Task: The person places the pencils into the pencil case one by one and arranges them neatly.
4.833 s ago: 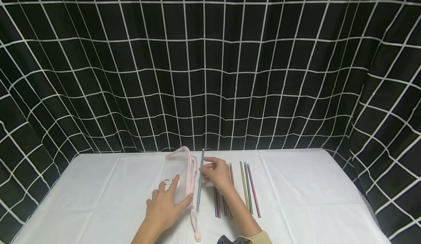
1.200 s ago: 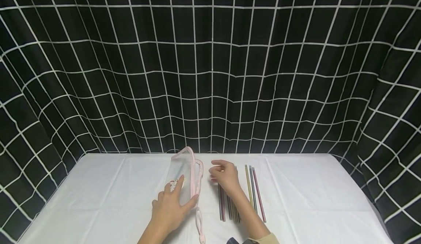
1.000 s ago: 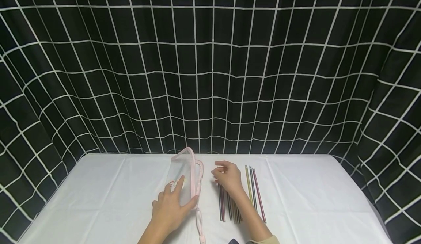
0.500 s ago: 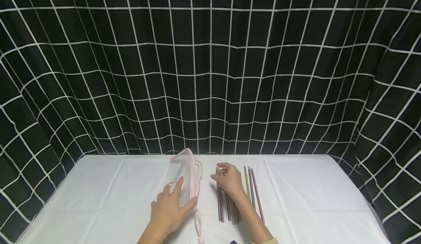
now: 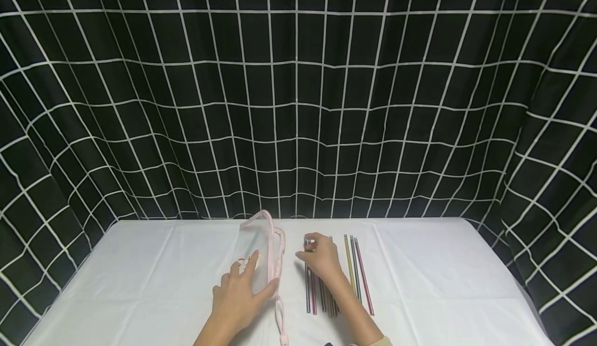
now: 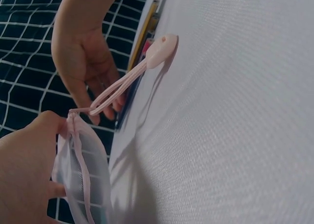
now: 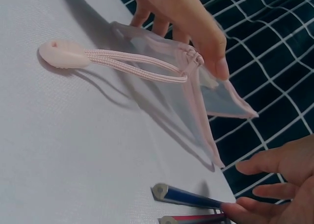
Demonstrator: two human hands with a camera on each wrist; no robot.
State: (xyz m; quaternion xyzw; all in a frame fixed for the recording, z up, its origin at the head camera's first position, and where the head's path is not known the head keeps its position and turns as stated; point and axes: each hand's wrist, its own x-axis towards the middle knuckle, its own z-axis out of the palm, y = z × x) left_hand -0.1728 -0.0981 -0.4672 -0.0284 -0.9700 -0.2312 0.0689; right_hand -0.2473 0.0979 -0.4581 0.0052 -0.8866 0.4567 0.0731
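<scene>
Pouch edge (image 5: 271,250) — cloth gap (image 5: 293,278) — right fingers (image 5: 318,238) over pencils (image 5: 313,294)

place: curtained-off space, wider room unclear
curtain (image 5: 310,84): black, white-gridded, round back and sides
table (image 5: 420,271): white-covered, just before the curtain

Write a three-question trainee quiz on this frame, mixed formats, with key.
1. Which hand holds the pink-trimmed pouch, and which is over the pencils?
2. True or false: in the head view, the pouch is to the right of the pencils.
3. In the head view, the rightmost pencil is: A) yellow B) reddish C) white.

Key:
1. The left hand holds the pouch; the right hand is over the pencils.
2. False; it is to their left.
3. B
</scene>
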